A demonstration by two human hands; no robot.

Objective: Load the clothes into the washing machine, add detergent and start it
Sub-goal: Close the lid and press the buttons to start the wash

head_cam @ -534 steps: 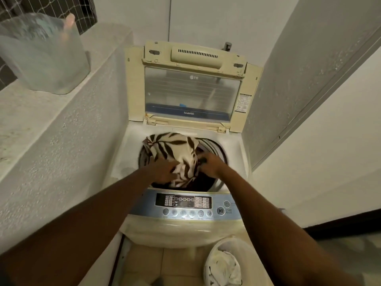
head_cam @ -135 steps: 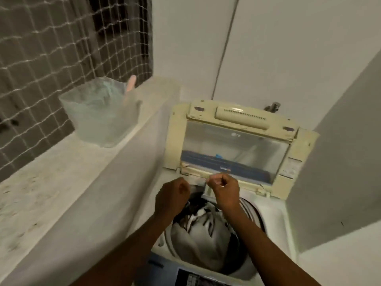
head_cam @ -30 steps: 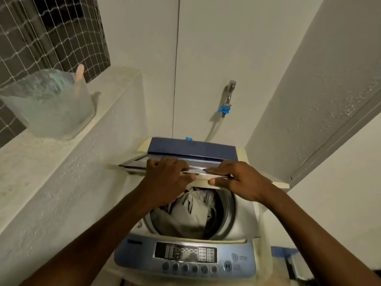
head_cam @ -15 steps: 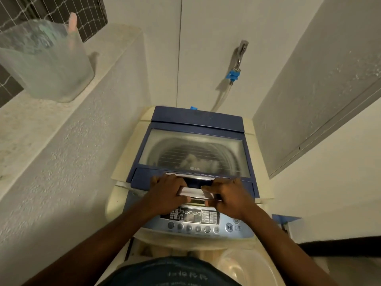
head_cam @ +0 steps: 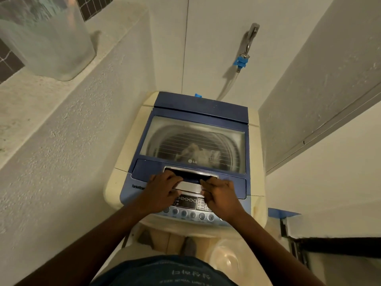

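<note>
The washing machine [head_cam: 127,178] stands below me with its blue lid [head_cam: 198,109] down flat. Pale clothes [head_cam: 195,153] show through the lid's clear window inside the drum. My left hand [head_cam: 162,191] and my right hand [head_cam: 219,196] lie side by side on the silver lid handle [head_cam: 190,185] at the lid's front edge, fingers curled over it. Just under my hands is the control panel [head_cam: 186,200] with a row of round buttons [head_cam: 192,214], partly covered by my wrists.
A clear plastic tub [head_cam: 47,38] sits on the ledge at upper left. A tap with a blue hose connector [head_cam: 241,60] is on the back wall. A pale laundry basket [head_cam: 226,263] stands on the floor at front right. Walls close in on both sides.
The lid has come all the way down from half-raised to flat over the drum, with both hands still on its handle. The view has tilted downward.
</note>
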